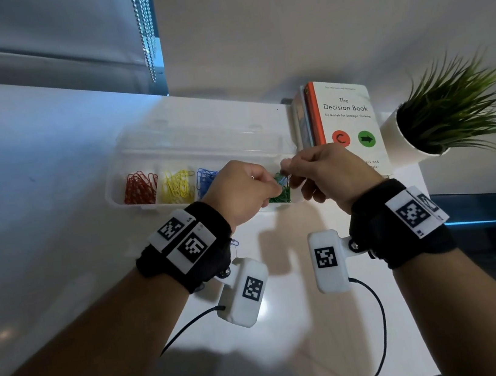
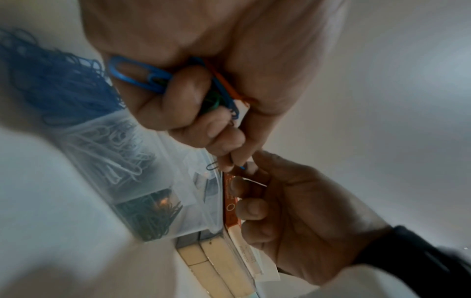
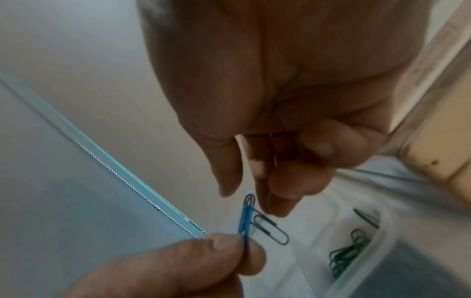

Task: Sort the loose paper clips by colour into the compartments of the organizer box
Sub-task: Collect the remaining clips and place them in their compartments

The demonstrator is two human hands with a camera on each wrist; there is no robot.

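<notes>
Left hand (image 2: 178,84) clutches mixed paper clips as a stash | fingertips (image 3: 224,248) pinch blue clip (image 3: 245,219), hooked to grey clip (image 3: 270,228) | right hand (image 1: 330,173), empty, fingers curled loosely above | over organizer box (image 1: 153,206), probably untangling.

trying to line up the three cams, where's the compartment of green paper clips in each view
Head: the green paper clips sit low centre, partly hidden between the left hand and right hand.
Left wrist: green paper clips, dark, lower left of centre, in the organizer box's end compartment.
Right wrist: green paper clips, lower right.
Shared landmark: the blue paper clip pinched in the left hand's fingertips, tiny in the left wrist view.
</notes>
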